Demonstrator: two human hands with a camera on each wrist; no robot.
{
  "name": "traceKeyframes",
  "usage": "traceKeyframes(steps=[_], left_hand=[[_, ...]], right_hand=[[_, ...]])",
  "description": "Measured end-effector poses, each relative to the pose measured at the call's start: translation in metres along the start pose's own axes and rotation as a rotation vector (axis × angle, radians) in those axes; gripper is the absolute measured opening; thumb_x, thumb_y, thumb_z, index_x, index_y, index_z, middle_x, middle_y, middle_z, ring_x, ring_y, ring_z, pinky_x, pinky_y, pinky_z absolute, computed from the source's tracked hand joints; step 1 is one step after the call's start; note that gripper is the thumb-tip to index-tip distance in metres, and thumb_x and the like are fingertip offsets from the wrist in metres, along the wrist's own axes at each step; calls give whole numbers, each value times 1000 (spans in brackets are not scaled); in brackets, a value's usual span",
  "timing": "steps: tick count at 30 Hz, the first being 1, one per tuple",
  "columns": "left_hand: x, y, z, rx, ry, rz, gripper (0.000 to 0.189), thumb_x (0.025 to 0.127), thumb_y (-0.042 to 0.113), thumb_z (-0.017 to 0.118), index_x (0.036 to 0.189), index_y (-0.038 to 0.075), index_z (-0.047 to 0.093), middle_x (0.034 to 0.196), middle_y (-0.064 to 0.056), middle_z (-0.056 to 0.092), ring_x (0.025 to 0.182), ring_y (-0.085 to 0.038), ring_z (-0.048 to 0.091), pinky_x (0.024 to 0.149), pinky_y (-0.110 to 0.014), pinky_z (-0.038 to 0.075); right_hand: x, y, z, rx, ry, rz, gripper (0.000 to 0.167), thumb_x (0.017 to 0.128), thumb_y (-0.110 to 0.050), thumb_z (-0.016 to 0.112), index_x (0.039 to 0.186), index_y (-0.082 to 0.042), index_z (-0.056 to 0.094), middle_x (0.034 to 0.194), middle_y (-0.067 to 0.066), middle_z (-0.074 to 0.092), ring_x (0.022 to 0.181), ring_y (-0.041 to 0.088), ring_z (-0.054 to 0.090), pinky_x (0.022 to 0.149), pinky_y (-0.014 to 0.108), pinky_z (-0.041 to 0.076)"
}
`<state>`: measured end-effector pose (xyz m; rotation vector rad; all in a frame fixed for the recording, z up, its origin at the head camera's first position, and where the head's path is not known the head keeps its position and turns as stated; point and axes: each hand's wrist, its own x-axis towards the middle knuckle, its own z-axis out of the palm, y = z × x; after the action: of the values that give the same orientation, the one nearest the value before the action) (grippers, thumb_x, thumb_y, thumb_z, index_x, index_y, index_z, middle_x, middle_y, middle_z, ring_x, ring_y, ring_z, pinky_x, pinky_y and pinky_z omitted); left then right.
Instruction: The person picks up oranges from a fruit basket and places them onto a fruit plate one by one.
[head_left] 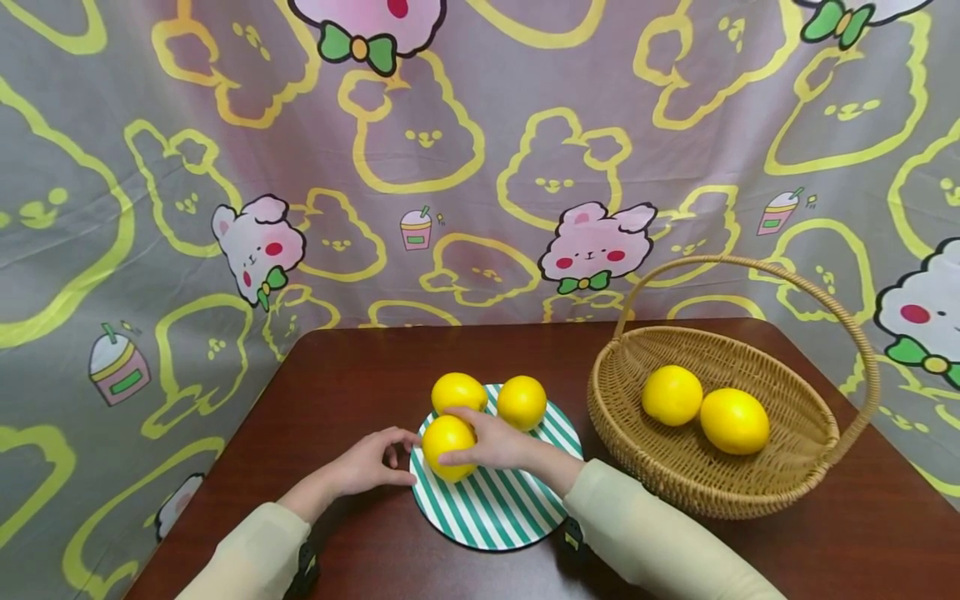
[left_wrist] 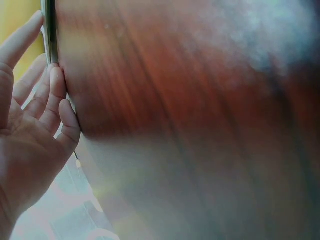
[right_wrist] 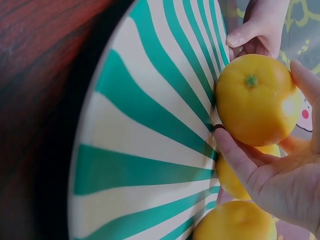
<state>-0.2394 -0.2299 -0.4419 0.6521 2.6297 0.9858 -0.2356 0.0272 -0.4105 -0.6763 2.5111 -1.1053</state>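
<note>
On a round plate [head_left: 495,508] with green and white stripes sit three oranges. My right hand [head_left: 487,442] grips the nearest orange [head_left: 444,454], thumb on one side and fingers on the other. In the right wrist view, this orange [right_wrist: 255,100] shows its green stem end and rests at the plate's striped surface. Behind it on the plate are another orange [head_left: 457,392] and a third orange [head_left: 522,403]. At the plate's left rim, my left hand [head_left: 367,462] touches the edge with loosely bent fingers; the left wrist view shows the fingertips [left_wrist: 57,75] against the rim.
A wicker basket [head_left: 622,392] with a tall handle stands right of the plate, close to my right forearm. Inside it lie two oranges [head_left: 735,421]. All stands on a dark brown wooden table [head_left: 360,367], with a cartoon-print cloth [head_left: 480,167] hanging behind.
</note>
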Motion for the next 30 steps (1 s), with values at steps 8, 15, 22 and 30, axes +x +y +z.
traceKeyframes(steps=[8,15,22,30], left_hand=[[0,1,-1,-2,-8,31,50,79,28,82,120,9,60,96,-1,54,80,-19,49,67,-27,43],[1,-1,-1,16,-2,70,49,79,28,82,119,10,60,88,1,52,79,-19,49,67,-28,42],[0,-1,0,15,15,72,50,77,28,84,117,9,61,89,2,53,80,-19,48,68,-28,43],[0,-3,1,3,14,76,54,77,27,83,122,8,61,96,1,55,80,-20,49,68,-28,43]], right_hand=[[-1,0,0,-24,-2,-19,77,85,-47,72,147,-17,39,134,8,53,107,22,53,91,43,43],[-1,1,0,23,-28,-50,75,85,-41,74,146,-14,40,130,9,55,103,20,57,81,33,48],[-2,1,1,27,-41,-63,73,86,-38,74,146,-12,41,129,9,55,92,14,59,77,29,49],[-3,0,1,34,-81,-114,67,86,-32,76,142,-13,45,129,4,54,97,15,56,81,28,48]])
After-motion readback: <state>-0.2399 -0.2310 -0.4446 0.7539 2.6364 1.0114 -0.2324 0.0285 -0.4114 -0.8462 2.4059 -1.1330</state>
